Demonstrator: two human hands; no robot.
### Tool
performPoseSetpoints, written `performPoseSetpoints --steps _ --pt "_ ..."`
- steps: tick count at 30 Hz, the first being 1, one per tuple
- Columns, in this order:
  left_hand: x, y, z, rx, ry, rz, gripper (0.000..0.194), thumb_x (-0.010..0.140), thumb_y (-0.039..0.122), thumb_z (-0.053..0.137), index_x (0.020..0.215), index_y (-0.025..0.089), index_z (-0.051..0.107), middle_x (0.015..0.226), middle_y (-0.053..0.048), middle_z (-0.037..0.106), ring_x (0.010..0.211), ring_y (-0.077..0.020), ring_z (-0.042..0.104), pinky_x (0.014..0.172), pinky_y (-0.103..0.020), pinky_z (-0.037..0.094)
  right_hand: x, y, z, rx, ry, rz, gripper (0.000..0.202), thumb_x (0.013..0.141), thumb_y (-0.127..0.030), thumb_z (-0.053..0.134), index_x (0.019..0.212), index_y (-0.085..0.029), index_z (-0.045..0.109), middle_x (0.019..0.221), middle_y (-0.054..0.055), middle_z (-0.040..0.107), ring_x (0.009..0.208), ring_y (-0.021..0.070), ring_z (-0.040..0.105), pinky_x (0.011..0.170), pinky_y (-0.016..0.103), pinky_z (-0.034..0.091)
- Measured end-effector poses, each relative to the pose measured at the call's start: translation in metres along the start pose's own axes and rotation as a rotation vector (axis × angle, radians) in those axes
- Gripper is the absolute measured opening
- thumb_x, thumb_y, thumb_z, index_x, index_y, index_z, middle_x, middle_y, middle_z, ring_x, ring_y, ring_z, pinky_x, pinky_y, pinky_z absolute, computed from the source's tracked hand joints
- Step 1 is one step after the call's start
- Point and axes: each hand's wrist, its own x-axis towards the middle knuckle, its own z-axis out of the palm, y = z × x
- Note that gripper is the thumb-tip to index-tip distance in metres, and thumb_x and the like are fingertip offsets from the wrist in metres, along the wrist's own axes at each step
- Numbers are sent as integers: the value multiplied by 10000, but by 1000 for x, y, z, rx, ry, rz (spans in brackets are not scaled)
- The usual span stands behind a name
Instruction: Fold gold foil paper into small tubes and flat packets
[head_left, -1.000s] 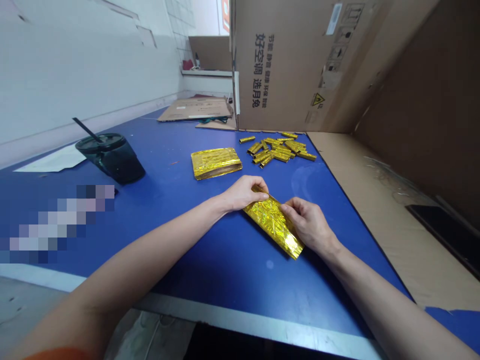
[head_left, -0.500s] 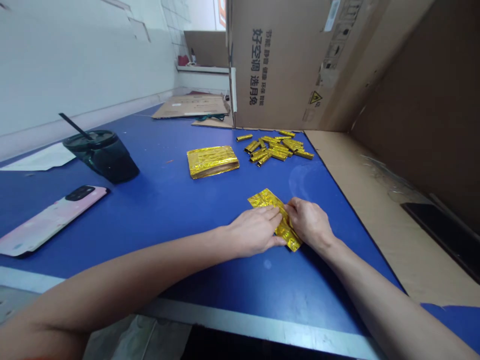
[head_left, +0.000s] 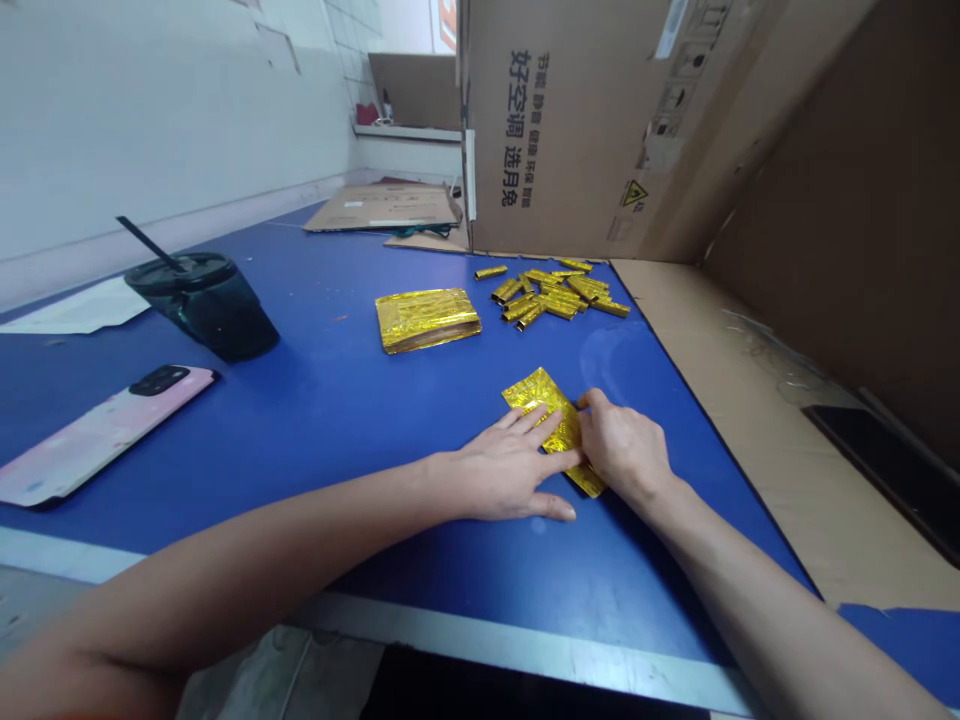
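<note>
A shiny gold foil sheet point(head_left: 541, 388) lies slantwise on the blue table in front of me. My left hand point(head_left: 517, 465) rests on it with fingers spread; the fingertips press its surface and the thumb sits on the table below. Curled at the sheet's right edge, my right hand point(head_left: 622, 448) grips that side, though its fingertips are partly hidden. Beyond my hands is a stack of gold foil sheets point(head_left: 429, 318). Several small folded gold foil pieces point(head_left: 556, 297) lie in a loose pile farther back to the right.
On the left of the blue table point(head_left: 330, 420) are a dark tumbler point(head_left: 214, 310) with a straw and a pink-and-white phone point(head_left: 105, 435). A large cardboard box point(head_left: 585, 130) stands at the back. To the right, a dark flat object point(head_left: 885, 480) lies on cardboard.
My left hand's fingers have spread apart, and its thumb has moved off the gold foil sheet onto the table. The right hand stays curled at the sheet's right edge.
</note>
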Motion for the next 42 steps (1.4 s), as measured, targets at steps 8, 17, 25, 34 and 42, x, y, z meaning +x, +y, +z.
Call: performPoseSetpoints --steps 8,17,25,34,42 --pt "1 -1 -3 3 37 34 608 760 587 446 1210 180 478 1316 -152 391 1251 -316 278 1031 -448 178 -13 -5 -2 503 186 -574 317 877 -249 335 1111 -163 531 1128 78 592 1042 162 526 901 295 390" --pt "1 -3 -4 -7 30 70 556 791 569 408 1201 197 468 1341 -138 362 1284 -321 202 1012 -489 184 -1 0 1 375 -88 -467 544 886 -474 222 1306 -149 338 1359 116 382 1277 250 269 1008 529 173" --pt "0 -31 -23 -15 46 -70 302 885 403 317 992 238 545 1147 -25 556 1201 -242 374 980 -504 217 -8 0 -10 -37 68 -330 387 861 -427 360 1003 -164 606 1171 101 579 1135 293 446 971 570 167" --pt "10 -25 -9 234 170 -138 282 855 296 402 1056 152 536 1026 -92 572 984 -219 506 899 -379 355 -16 -8 -15 -111 135 -355 371 837 -426 406 854 -173 677 935 111 652 914 266 558 944 502 261" --pt "9 -29 -4 83 113 -69 306 850 194 387 1115 166 537 1224 -96 475 1151 -210 411 962 -344 329 -11 -9 2 360 4 -541 622 861 -499 279 1337 -101 317 1395 142 306 1287 234 249 1030 422 233"
